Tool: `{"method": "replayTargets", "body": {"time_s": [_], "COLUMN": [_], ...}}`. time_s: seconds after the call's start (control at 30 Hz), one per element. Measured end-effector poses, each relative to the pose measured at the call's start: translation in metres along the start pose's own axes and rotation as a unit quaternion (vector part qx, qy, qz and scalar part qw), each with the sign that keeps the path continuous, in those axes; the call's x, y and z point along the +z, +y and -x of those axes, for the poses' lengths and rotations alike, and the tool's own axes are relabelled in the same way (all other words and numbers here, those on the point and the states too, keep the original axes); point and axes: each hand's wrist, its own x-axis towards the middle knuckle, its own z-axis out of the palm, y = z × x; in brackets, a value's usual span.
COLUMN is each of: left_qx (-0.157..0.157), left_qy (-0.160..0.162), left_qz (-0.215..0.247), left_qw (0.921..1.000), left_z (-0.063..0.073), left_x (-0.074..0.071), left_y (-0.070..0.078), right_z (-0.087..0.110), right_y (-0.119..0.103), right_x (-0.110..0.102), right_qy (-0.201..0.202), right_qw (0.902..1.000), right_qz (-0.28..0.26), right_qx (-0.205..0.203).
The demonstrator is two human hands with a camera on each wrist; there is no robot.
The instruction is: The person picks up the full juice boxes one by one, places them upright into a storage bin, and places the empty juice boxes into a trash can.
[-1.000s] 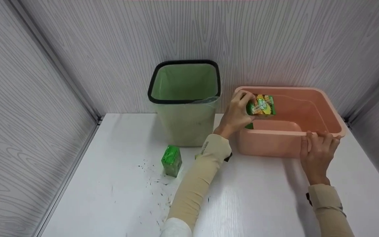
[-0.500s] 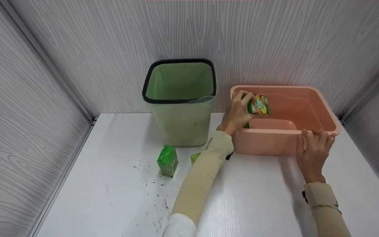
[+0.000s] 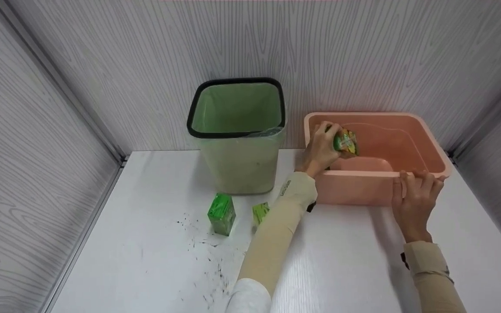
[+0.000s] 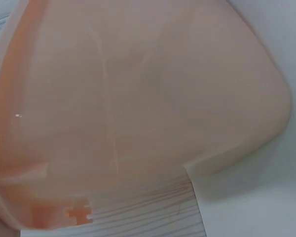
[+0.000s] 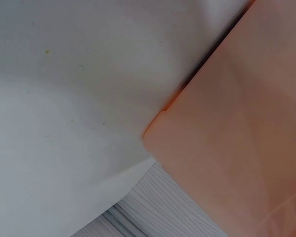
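Note:
In the head view my left hand [image 3: 323, 145] reaches over the near left rim of a pink plastic bin [image 3: 359, 187]. It grips a small green and yellow drink carton [image 3: 347, 141], which is tilted inside the bin's opening. A dark green bit beneath the hand is mostly hidden. At the bin's near right corner, my right hand [image 3: 415, 202] holds the rim, its fingers curled over the edge. The bin's pink outer wall [image 4: 153, 98] fills most of the left wrist view. Bin wall [image 5: 241, 128] also shows in the right wrist view; neither wrist view shows the carton.
A green waste bin [image 3: 239, 165] with a black rim and clear liner stands left of the pink bin. A green carton [image 3: 222, 215] stands on the white table [image 3: 146, 243]. Another yellow-green carton [image 3: 260, 211] is partly behind my left forearm. Dark specks mark the table.
My left hand has shifted slightly right and down with the carton, which has turned. More of the carton beside the forearm shows. The right hand keeps its hold on the rim.

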Motion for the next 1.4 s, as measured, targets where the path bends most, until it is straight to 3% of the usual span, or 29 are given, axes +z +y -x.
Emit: {"method": "replayTargets", "body": {"time_s": [0.17,0.37,0.6,0.7,0.87,0.97,1.1,1.17,1.2,1.27,1.37,1.4], "left_qx": [-0.017,-0.067,-0.035,-0.026,-0.027,-0.019,-0.015,-0.025,-0.028,-0.033,-0.028,-0.022], "left_qy": [-0.025,-0.1,-0.191,-0.211,-0.24,-0.273,-0.34,-0.368,-0.376,-0.379,-0.365,-0.354], "left_qz": [-0.004,-0.061,-0.139,-0.179,-0.203,-0.256,-0.333,-0.345,-0.344,-0.334,-0.318,-0.311], "left_qw": [0.9995,0.9908,0.971,0.9605,0.9489,0.9273,0.8793,0.8631,0.8599,0.8623,0.8744,0.8819], "left_z": [-0.001,-0.002,-0.006,-0.007,-0.009,-0.009,-0.008,-0.007,-0.006,-0.006,-0.008,-0.008], "left_x": [0.005,0.004,0.004,0.007,0.013,0.015,0.015,0.014,0.014,0.014,0.015,0.015], "left_y": [0.004,0.007,0.005,0.004,0.007,0.009,0.013,0.015,0.017,0.019,0.02,0.02], "right_z": [0.001,0.002,0.001,0.002,0.004,0.004,0.003,0.003,0.003,0.002,0.001,0.001], "right_y": [0.0,-0.001,-0.003,-0.003,-0.004,-0.005,-0.006,-0.007,-0.007,-0.007,-0.005,-0.004], "right_x": [-0.006,-0.01,-0.009,-0.009,-0.013,-0.014,-0.014,-0.014,-0.014,-0.014,-0.015,-0.015], "right_qy": [0.004,-0.002,-0.001,-0.011,-0.005,-0.004,-0.009,-0.003,0.0,0.007,0.01,0.009], "right_qw": [1.0,1.0,1.0,0.9999,0.9999,1.0,0.9999,1.0,1.0,1.0,0.9999,1.0], "right_qz": [0.001,0.004,0.006,0.008,0.008,0.009,0.012,0.006,0.005,0.0,-0.001,0.0], "right_qx": [0.004,0.001,-0.003,-0.006,-0.003,-0.003,-0.006,-0.005,-0.005,-0.003,-0.001,-0.002]}}
